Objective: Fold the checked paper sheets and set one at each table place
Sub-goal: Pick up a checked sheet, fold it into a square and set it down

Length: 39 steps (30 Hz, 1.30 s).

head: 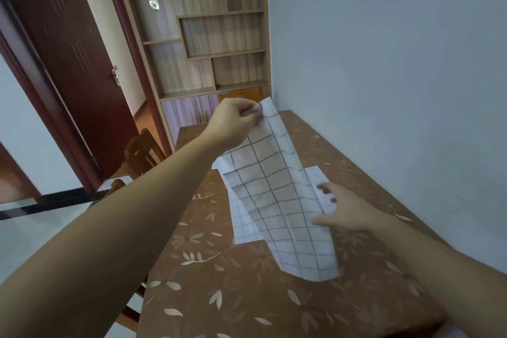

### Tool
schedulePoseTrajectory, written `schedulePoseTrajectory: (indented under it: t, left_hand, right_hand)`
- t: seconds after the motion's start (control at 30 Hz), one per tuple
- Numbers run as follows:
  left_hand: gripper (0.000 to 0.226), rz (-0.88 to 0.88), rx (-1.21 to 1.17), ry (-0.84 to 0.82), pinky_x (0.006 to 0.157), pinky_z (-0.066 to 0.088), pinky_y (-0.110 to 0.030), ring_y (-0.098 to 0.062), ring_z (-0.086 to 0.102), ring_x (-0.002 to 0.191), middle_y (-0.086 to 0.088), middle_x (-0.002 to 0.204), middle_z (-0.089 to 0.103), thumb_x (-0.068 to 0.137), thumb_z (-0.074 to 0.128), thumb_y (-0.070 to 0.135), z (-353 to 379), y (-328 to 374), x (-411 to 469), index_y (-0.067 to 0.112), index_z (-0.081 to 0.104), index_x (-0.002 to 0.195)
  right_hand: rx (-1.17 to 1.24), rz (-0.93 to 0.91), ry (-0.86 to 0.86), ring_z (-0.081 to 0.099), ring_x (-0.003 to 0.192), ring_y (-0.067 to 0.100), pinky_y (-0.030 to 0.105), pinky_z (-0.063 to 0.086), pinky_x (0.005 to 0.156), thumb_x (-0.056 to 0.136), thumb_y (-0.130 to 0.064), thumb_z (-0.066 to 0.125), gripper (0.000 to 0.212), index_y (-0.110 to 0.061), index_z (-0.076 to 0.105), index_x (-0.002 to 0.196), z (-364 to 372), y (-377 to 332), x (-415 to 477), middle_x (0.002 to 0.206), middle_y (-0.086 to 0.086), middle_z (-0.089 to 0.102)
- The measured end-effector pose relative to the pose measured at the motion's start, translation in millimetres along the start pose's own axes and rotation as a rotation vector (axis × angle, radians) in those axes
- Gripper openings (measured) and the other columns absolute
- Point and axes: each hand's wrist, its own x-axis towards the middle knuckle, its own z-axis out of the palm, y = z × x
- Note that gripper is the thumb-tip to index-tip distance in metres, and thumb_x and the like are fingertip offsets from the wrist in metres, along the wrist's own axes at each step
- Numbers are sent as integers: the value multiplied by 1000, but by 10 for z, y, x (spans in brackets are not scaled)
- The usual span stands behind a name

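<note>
My left hand (236,118) pinches the far corner of a white checked paper sheet (274,195) and holds it lifted above the table. The sheet curls down and hangs, its lower end near the tablecloth. My right hand (345,211) is spread with straight fingers at the sheet's right edge, touching it. More checked paper (244,228) lies flat on the table under the lifted sheet.
The table (247,296) carries a brown cloth with a leaf pattern and stands against a pale wall on the right. A wooden chair (142,153) sits at its left side. Beyond are a shelf unit (214,35) and a dark door (71,63).
</note>
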Motion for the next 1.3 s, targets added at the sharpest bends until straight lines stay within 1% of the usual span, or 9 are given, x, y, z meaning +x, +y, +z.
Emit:
schedulePoseTrajectory:
  t: [0.07, 0.17, 0.27, 0.37, 0.5, 0.6, 0.77, 1.13, 1.3]
  left_hand:
    - [19, 41, 25, -76, 55, 41, -16, -5, 46, 55, 7, 68, 55, 98, 57, 19, 26, 59, -6, 19, 68, 82]
    - [17, 73, 20, -169, 78, 50, -16, -1, 62, 85, 12, 91, 66, 95, 61, 16, 46, 145, -6, 19, 70, 110]
    - [38, 111, 7, -169, 87, 50, -19, -1, 61, 101, 16, 110, 62, 91, 68, 22, -43, 129, -5, 22, 61, 128]
    - [49, -30, -90, -142, 89, 53, -27, -12, 62, 106, 5, 117, 63, 82, 75, 36, -142, -88, -40, 21, 59, 127]
    - [22, -282, -300, -199, 98, 53, -40, -20, 69, 103, -2, 107, 73, 85, 73, 31, -63, -378, -167, 17, 70, 102]
    - [12, -308, -503, -183, 95, 54, -37, -18, 72, 98, -2, 104, 76, 86, 72, 18, 52, -396, -192, 13, 73, 97]
    - [11, -278, -596, -210, 82, 59, -30, -21, 72, 94, -7, 100, 76, 88, 69, 10, 136, -270, -217, 8, 73, 98]
    - [11, -250, -730, -153, 86, 57, -36, -19, 70, 87, -5, 94, 75, 93, 63, 11, 130, -121, -322, 8, 73, 95]
    - [14, -237, -740, -148, 68, 58, -25, -10, 72, 78, 4, 85, 77, 95, 61, 13, 60, -81, -337, 12, 74, 91]
  right_hand:
    - [135, -85, 46, 44, 128, 9, 34, 41, 103, 72, -53, 78, 81, -33, 39, 141, -67, -270, 12, 135, -19, 43]
    - [299, -172, 140, 59, 94, 8, 25, 46, 78, 85, -44, 69, 24, -28, 66, 102, -153, -595, 41, 97, -15, 63]
    - [360, -212, 186, 52, 67, 20, 31, 40, 62, 90, -39, 65, 44, 5, 65, 86, -247, -725, 40, 71, 8, 56]
    - [553, -178, 195, 70, 86, 34, 46, 57, 85, 83, -45, 71, 44, -1, 71, 91, -337, -659, 31, 90, 16, 74]
    - [692, -132, 167, 71, 99, 31, 53, 53, 95, 81, -41, 74, 37, -7, 74, 98, -392, -507, 57, 100, 11, 76]
    - [716, -149, 140, 73, 94, 18, 43, 56, 91, 86, -27, 71, 20, -14, 72, 100, -441, -484, 68, 97, -1, 77]
    - [880, -182, 302, 72, 73, 1, 15, 55, 60, 88, -23, 69, 9, -16, 69, 92, -560, -684, 21, 84, -9, 74]
    - [980, -158, 372, 74, 82, 14, 30, 58, 71, 85, -19, 72, 9, -11, 70, 90, -707, -814, -86, 87, -1, 78]
    - [928, -169, 427, 73, 85, 18, 33, 57, 75, 85, -18, 73, 8, -12, 72, 89, -818, -888, -134, 96, 6, 76]
